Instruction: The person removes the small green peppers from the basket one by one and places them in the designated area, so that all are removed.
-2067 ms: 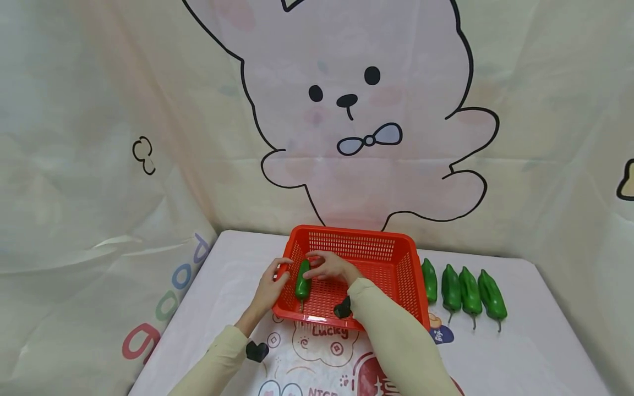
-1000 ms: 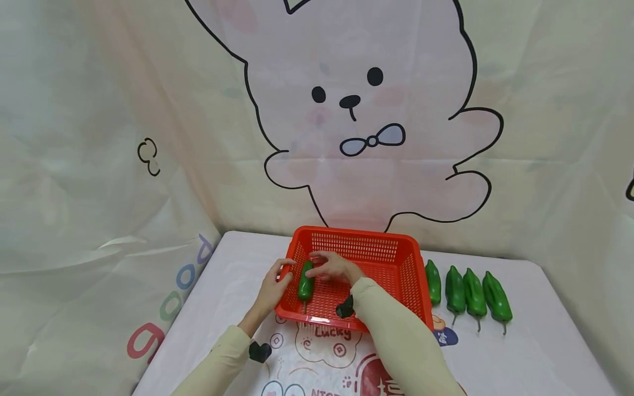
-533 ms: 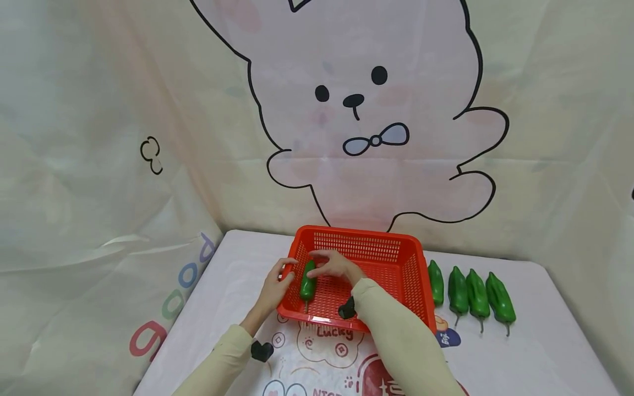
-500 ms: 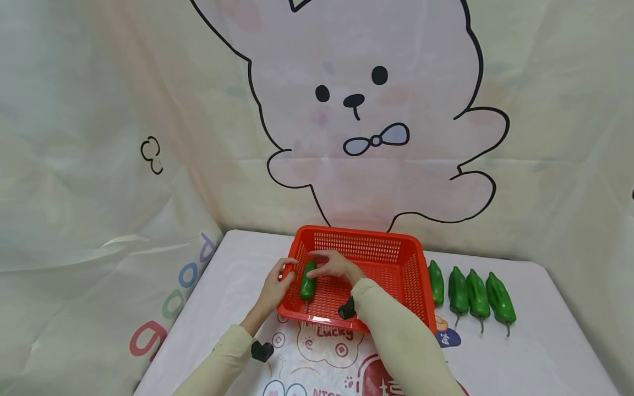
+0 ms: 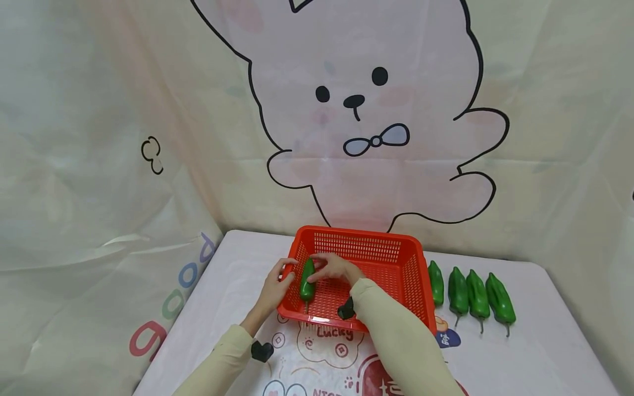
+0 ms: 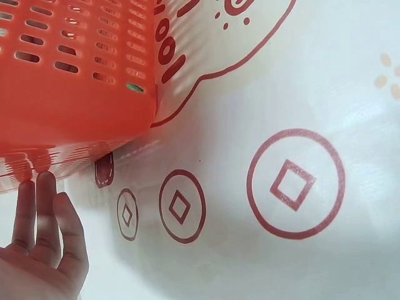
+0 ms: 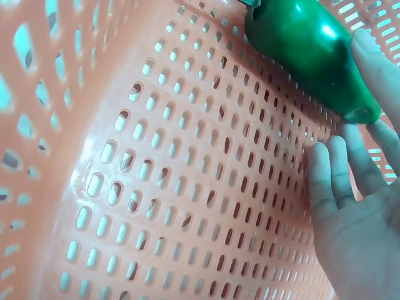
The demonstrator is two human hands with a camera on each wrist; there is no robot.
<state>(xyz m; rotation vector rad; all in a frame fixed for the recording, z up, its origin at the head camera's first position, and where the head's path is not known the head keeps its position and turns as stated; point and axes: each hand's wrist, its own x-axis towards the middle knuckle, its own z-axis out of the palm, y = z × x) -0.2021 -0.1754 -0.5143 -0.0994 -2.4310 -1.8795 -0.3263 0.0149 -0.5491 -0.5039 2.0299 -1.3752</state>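
Note:
A red plastic basket [image 5: 366, 236] with slotted walls stands on the table. My left hand [image 5: 271, 286] grips its left rim, with the thumb over the edge. In the left wrist view the other fingers [image 6: 47, 212] lie against the outer wall. Inside, along the left wall, lies a glossy green pepper [image 5: 307, 286], its stem towards me. My right hand [image 5: 334, 268] reaches into the basket and pinches the pepper near its tip. In the right wrist view the thumb [image 7: 369, 53] is on the pepper's side and the index finger at the tip, the remaining fingers loosely extended.
Several more green peppers [image 5: 477, 294] lie side by side on the white table right of the basket, stems towards me. A printed fabric wall [image 5: 386, 187] stands close behind the basket. The tablecloth [image 5: 535, 352] carries printed drawings and lettering.
The pepper in the basket has turned slightly, and my right thumb has slid a little towards me along it. My left hand stays on the rim. The head view has shifted slightly.

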